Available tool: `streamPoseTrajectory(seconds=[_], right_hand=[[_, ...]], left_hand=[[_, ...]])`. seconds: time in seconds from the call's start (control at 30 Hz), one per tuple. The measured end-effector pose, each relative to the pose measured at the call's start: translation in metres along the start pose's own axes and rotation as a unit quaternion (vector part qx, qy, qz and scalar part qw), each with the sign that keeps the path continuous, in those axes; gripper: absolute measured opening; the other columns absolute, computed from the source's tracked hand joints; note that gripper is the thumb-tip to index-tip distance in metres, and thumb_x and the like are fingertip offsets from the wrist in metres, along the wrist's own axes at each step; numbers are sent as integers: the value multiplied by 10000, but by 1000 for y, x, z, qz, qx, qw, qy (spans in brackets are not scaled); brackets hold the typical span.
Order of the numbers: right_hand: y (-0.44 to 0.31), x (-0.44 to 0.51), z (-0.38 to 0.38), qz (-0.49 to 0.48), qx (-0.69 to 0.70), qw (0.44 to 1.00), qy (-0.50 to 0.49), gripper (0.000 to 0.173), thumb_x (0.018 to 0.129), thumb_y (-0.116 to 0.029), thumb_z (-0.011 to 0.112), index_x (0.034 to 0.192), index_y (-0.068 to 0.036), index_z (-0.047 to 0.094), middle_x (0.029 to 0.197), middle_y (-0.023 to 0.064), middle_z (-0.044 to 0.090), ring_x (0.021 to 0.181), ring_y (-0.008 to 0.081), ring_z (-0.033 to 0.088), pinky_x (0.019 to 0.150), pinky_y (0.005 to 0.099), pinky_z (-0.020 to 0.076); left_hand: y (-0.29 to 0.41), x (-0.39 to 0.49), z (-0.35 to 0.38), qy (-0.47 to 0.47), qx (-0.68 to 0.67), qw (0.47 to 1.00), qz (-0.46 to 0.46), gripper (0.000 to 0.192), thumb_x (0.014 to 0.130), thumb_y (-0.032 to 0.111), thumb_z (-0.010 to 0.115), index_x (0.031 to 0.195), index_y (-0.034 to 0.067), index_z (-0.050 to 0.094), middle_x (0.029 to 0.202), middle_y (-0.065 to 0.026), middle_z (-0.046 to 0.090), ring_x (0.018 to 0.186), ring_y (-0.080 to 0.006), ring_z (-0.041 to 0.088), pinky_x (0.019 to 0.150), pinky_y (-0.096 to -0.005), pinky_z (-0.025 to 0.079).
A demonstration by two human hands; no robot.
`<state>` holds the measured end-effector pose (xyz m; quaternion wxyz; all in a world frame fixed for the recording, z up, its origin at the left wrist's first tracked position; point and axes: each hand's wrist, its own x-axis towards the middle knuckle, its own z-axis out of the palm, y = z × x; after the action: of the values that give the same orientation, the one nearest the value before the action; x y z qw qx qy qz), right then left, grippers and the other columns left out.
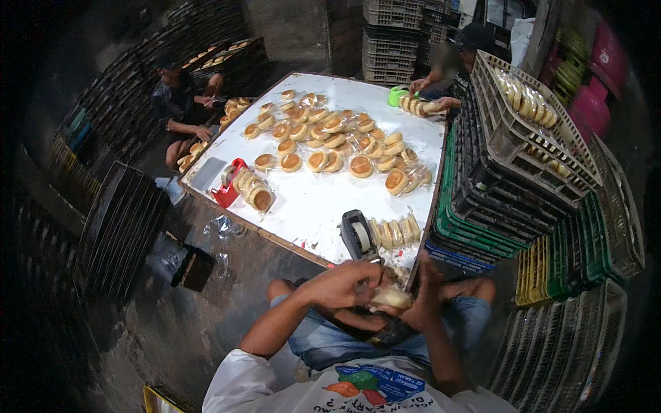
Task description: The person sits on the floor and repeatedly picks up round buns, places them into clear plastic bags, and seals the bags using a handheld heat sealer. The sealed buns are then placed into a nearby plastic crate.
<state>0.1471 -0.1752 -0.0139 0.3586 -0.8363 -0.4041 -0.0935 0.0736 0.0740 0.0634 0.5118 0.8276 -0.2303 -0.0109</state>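
In front of my lap I see a pale bun [391,298], which seems to be in clear wrapping and is blurred. My right hand [424,300] holds it from the right, thumb raised. Curled fingers of my left hand [347,284] are at the bun's left, close to the near end of a black tape dispenser [355,235]; blur hides what they pinch. Beside that dispenser, several wrapped buns [396,232] stand in a row on the white tabletop [310,206]. Many more browned round buns [330,129], some in clear plastic, are spread over its middle.
A red tape dispenser [227,183] and a bun pack [254,190] sit at the table's left. Stacked crates [496,170] crowd its right edge. One person [181,103] sits at left; another [454,67], at the far right, handles buns by a green dispenser [397,96].
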Motion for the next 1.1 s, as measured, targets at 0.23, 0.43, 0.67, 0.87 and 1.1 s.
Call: streamPoseTrajectory(seconds=[0.23, 0.43, 0.67, 0.87, 1.1], right_hand=[[-32, -28, 33, 213, 428, 854, -204, 518, 884, -152, 782, 1327, 15, 570, 1157, 76, 687, 1056, 139, 640, 940, 314, 516], [-39, -35, 64, 235, 454, 825, -239, 385, 1027, -262, 598, 1309, -2, 571, 1235, 60, 628, 1100, 127, 598, 945, 287, 491], [-34, -26, 61, 90, 313, 926, -188, 470, 964, -466, 612, 894, -6, 553, 834, 94, 491, 753, 179, 471, 664, 342, 397], [-38, -16, 58, 95, 371, 915, -127, 380, 934, -374, 672, 1005, -5, 617, 883, 87, 596, 828, 209, 582, 762, 342, 469], [-41, -11, 47, 52, 319, 944, -68, 208, 960, -192, 643, 917, 10, 672, 869, 64, 614, 764, 146, 582, 667, 311, 450]], left_hand=[[-37, -68, 59, 344, -445, 827, 6, 464, 933, 286, 743, 1254, 23, 536, 1393, -189, 543, 1306, -258, 523, 1035, -378, 480], [-37, -96, 128, 342, -364, 820, -279, 633, 899, 266, 792, 1399, 12, 497, 1282, -91, 608, 1189, -183, 573, 1018, -309, 464], [-31, -97, 128, 376, -420, 789, -244, 403, 965, 211, 710, 1291, 8, 589, 1182, -69, 660, 1078, -137, 619, 949, -284, 499], [-33, -85, 125, 418, -430, 759, -256, 335, 994, 266, 670, 1205, 6, 646, 1093, -49, 688, 982, -114, 643, 866, -256, 521], [-48, -92, 125, 382, -457, 757, -269, 311, 1020, 286, 626, 1173, 19, 673, 1061, -58, 715, 919, -117, 678, 836, -255, 541]])
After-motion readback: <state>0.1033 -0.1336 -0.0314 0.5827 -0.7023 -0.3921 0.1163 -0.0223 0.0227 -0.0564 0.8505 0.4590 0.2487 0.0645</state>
